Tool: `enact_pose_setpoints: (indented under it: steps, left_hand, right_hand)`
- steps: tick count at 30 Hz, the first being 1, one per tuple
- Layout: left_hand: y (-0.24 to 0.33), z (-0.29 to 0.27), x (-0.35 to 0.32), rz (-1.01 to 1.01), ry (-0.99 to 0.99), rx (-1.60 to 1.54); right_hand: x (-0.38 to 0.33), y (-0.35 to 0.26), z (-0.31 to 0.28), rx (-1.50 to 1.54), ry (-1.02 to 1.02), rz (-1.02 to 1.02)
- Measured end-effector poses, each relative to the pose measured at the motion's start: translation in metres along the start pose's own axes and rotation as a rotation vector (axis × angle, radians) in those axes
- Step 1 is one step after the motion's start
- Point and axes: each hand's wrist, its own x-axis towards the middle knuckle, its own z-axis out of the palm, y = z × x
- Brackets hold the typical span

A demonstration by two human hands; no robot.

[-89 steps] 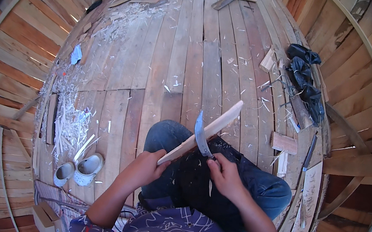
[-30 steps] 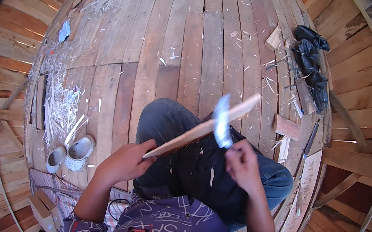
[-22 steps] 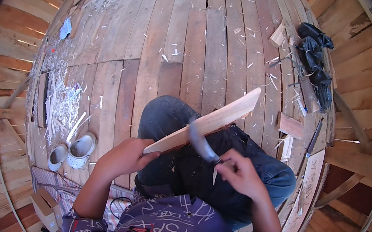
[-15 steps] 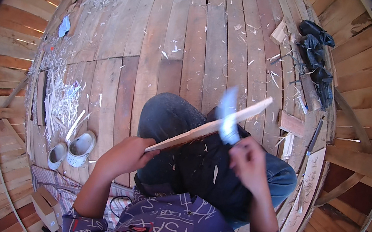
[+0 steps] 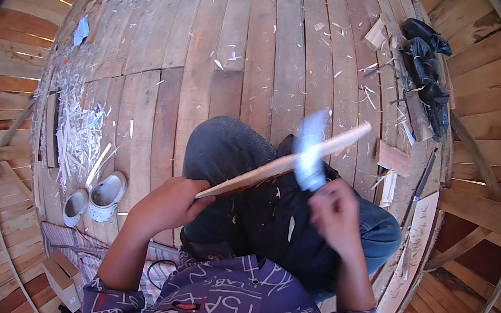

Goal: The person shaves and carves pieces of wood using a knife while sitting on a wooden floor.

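Head view: a wooden strip [image 5: 261, 174] and a curved knife [image 5: 310, 153], one in each hand, at the centre of the frame.
The left hand's [image 5: 167, 204] fingers grip the strip's lower-left end; its far end points to the upper right, clear of them. The right hand's [image 5: 337, 217] fingers close around the handle; the blurred blade crosses the strip, contact unclear.

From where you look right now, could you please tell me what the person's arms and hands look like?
Both the left hand and the right hand are bare, without gloves. The forearms are bare too, with no watch or bracelet visible. The purple-blue sleeves carry white scribbled lettering.
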Motion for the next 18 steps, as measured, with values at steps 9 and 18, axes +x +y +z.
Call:
enact_pose_setpoints:
  steps: [9,18]
  left_hand:
    - [-0.002,0.002,0.002,-0.007,-0.01,-0.019]
    - [-0.005,0.004,0.001,0.002,0.005,-0.083]
  right_hand:
    - [-0.012,-0.007,0.014,-0.093,-0.294,0.052]
    - [-0.025,-0.004,-0.001,0.083,-0.247,-0.144]
